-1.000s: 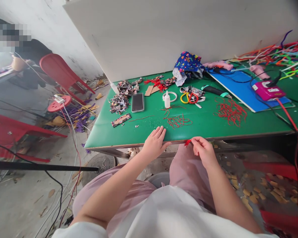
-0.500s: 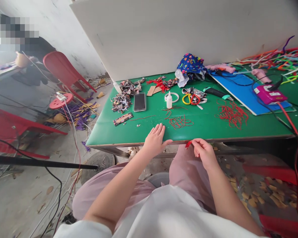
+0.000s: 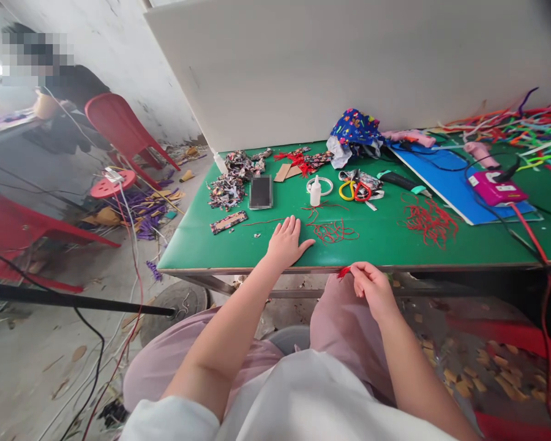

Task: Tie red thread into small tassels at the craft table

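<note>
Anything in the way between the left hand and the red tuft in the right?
Nothing visible. The left hand lies palm-down on the green tabletop; the red tuft is pinched in the right hand, a little to its right. The nearby loose red cords lie farther back, off the line between them.

The right hand conceals one end of the red tassel; nearer red chair cropped at left; dark tablet-like panel pixelated.
</note>
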### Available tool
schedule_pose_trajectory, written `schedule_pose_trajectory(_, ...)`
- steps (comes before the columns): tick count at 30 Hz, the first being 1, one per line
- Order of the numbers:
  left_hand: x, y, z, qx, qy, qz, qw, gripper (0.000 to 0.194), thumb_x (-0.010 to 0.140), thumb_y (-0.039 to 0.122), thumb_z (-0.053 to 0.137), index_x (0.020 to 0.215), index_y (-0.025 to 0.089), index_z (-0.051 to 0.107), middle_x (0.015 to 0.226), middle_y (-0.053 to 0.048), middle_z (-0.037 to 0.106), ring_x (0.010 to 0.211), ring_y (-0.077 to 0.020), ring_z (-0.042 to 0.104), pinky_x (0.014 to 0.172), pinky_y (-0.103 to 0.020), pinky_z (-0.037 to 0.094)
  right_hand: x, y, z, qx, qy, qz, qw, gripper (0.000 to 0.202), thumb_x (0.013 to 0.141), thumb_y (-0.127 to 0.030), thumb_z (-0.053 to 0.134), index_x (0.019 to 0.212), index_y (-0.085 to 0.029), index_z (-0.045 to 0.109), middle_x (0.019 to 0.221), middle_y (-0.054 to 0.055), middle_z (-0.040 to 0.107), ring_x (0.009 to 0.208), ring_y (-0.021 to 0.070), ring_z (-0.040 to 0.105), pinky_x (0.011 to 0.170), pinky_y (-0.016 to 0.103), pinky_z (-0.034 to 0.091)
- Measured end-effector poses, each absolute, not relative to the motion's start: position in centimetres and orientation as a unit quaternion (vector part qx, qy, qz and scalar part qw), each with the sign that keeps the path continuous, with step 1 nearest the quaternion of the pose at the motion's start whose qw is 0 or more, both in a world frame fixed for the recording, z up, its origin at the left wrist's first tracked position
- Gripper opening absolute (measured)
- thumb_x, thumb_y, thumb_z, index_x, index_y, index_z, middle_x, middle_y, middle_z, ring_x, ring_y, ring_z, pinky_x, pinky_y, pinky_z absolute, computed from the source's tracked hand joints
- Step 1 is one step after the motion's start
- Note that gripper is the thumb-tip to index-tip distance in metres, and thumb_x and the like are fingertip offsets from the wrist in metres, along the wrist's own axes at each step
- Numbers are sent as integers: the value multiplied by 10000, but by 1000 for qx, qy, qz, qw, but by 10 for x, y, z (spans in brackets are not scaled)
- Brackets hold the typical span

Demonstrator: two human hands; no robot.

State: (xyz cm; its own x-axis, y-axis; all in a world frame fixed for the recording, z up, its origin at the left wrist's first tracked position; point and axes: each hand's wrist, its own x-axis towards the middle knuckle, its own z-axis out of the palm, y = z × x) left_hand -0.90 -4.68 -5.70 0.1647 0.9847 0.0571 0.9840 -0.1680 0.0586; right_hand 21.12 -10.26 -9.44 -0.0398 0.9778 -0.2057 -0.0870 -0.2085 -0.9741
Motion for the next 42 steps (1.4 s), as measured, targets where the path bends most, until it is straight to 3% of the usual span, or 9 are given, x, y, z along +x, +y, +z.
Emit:
schedule_pose_trajectory(6,-4,-90,-54,840,535,62,55,732,851,607,257,1376,100,317,1455,-126,302,1358,-261,237,1103,-419,241,210,-98,-94,-520,-427,582,457,257,744,-420,618,788,-173,561,392,-94,375,353,48,325,380,186,248)
schedule_pose_trajectory(10,-23,-119,-55,839,525,123,73,591,883,505,333,1330,125,403,1412,-123,381,1318,-234,336,1081,-415,307,208,-96,-89,-514,-431,587,455,256,730,-417,629,782,-176,558,404,-93,377,357,53,329,380,193,251)
schedule_pose_trajectory(14,-49,-133,-68,759,560,316,103,333,904,357,384,939,199,675,994,-57,706,979,-157,641,934,-340,485,206,-98,-86,-516,-439,586,445,259,723,-420,631,780,-177,561,411,-89,381,354,59,330,374,199,246)
schedule_pose_trajectory(18,-52,-152,-83,706,566,413,96,249,875,321,468,802,209,678,836,-34,728,849,-149,669,854,-337,517,200,-98,-84,-519,-438,590,437,275,716,-428,640,783,-173,562,405,-90,379,354,54,326,375,196,243)
schedule_pose_trajectory(21,-45,-162,-94,739,550,374,105,237,855,345,504,763,207,673,791,-36,724,784,-143,665,813,-316,510,190,-96,-79,-511,-457,592,424,275,729,-433,629,789,-172,565,413,-88,383,363,56,333,383,198,251)
schedule_pose_trajectory(25,-44,-161,-110,785,552,244,139,349,838,412,506,628,173,650,563,-19,651,565,-132,612,915,-408,438,176,-95,-72,-493,-490,599,397,269,745,-439,614,776,-176,562,416,-91,378,367,55,330,394,198,262)
schedule_pose_trajectory(30,-51,-156,-114,791,546,203,185,266,883,239,433,1030,202,652,875,-74,687,788,-157,638,767,-298,496,168,-95,-68,-485,-521,603,361,274,756,-449,599,782,-178,564,440,-84,394,387,61,339,416,207,299)
schedule_pose_trajectory(37,-69,-142,-52,735,535,293,297,322,857,392,477,1073,210,632,889,-59,694,748,-148,629,727,-269,492,149,-89,-57,-491,-601,558,294,256,788,-445,551,775,-191,583,499,-60,433,422,71,357,428,212,298)
schedule_pose_trajectory(42,-72,-111,-20,696,453,377,409,795,731,372,656,1402,248,249,1312,-128,491,1156,-232,493,862,-323,460,115,-81,-34,-443,-734,456,240,160,806,-355,528,779,-222,613,551,-29,536,476,103,422,454,221,315)
